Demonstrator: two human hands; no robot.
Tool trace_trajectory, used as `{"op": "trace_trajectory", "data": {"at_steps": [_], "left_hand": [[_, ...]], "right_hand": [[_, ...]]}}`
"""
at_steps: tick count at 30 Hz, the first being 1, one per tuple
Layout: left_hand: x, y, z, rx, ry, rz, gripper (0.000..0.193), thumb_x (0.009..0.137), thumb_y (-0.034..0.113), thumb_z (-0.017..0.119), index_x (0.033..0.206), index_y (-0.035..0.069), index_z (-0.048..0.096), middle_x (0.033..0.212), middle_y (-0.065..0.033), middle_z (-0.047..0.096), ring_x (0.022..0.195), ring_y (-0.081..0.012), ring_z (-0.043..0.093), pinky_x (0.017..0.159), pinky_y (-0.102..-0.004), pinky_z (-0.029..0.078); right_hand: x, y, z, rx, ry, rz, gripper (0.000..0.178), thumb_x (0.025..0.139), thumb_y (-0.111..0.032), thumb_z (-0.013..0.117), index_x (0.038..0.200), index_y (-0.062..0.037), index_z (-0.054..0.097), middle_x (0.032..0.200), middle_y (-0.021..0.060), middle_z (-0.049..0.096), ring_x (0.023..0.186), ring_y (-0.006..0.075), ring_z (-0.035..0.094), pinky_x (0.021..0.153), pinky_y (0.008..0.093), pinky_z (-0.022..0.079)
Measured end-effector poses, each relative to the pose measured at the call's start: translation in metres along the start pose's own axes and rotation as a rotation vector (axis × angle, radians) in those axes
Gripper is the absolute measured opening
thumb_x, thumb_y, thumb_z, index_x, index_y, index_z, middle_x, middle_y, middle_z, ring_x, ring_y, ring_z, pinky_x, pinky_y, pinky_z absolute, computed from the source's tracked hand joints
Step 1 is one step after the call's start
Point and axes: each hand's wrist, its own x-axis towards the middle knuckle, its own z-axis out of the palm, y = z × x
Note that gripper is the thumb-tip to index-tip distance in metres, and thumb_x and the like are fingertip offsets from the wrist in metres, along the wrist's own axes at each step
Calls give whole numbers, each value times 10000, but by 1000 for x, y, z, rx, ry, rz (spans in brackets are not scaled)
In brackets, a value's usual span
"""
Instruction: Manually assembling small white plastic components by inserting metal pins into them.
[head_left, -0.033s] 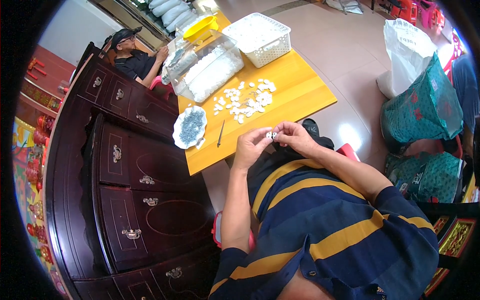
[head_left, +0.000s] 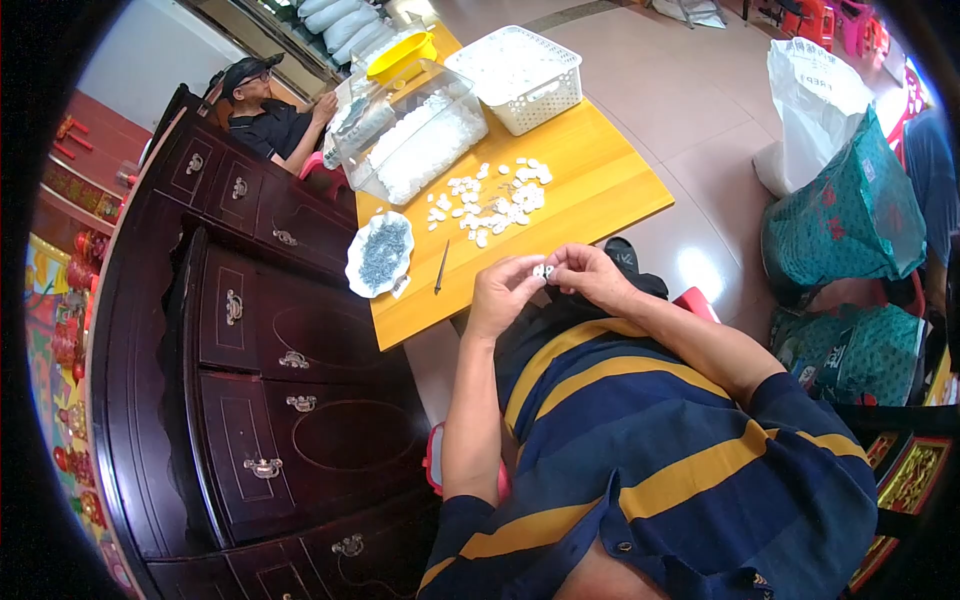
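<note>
My left hand and my right hand meet just off the near edge of the yellow wooden table. Between the fingertips of both is a small white plastic piece with dark spots; fingers cover part of it. Beyond my hands, many loose white pieces lie scattered on the tabletop. To their left sits a white scalloped dish holding a heap of small grey-blue metal bits, too fine to make out. A thin dark pointed tool rests beside the dish.
At the table's far side stand a clear bin and a white perforated basket, both full of white pieces, plus a yellow tub. A dark cabinet lines the left; a person sits beyond. Green sacks stand right.
The small white piece has turned very slightly between my fingertips. Everything else looks the same.
</note>
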Motion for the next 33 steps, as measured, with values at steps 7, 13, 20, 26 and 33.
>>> {"op": "trace_trajectory", "data": {"at_steps": [7, 13, 20, 26, 33], "left_hand": [[2, 9, 3, 112, -36, 14, 249, 873, -10, 750, 1113, 43, 788, 957, -53, 744, 880, -134, 691, 825, -274, 542], [3, 8, 1, 113, -62, 13, 237, 873, 0, 761, 1106, 34, 787, 950, -49, 748, 890, -131, 694, 836, -274, 544], [2, 19, 10, 160, 18, 39, 370, 830, 89, 826, 1183, 25, 733, 960, -73, 728, 840, -167, 700, 772, -299, 563], [2, 27, 33, 651, 240, 272, 496, 760, 221, 858, 1202, 64, 697, 1041, -118, 706, 879, -315, 711, 769, -403, 583], [2, 15, 39, 680, 220, 311, 327, 822, 175, 796, 1123, 74, 715, 997, -112, 729, 911, -326, 712, 776, -417, 579]], "right_hand": [[0, -3, -3, -66, 3, 71, 181, 956, -77, 708, 1131, -38, 685, 984, 38, 708, 886, 107, 643, 800, 255, 533], [2, 1, -5, 28, -31, 145, 155, 996, -153, 685, 1088, -29, 697, 926, 26, 695, 830, 96, 620, 746, 250, 513], [3, 2, -2, 147, 7, 173, 147, 1043, -209, 670, 1042, -67, 707, 902, -1, 683, 747, 72, 590, 698, 211, 495], [3, 8, -1, 337, 80, 191, 127, 1024, -209, 689, 1068, -92, 713, 948, -7, 710, 816, 76, 643, 753, 222, 529], [5, 17, -7, 481, 48, 217, 129, 1020, -227, 690, 1057, -109, 725, 965, -6, 731, 830, 84, 669, 776, 239, 557]]}}
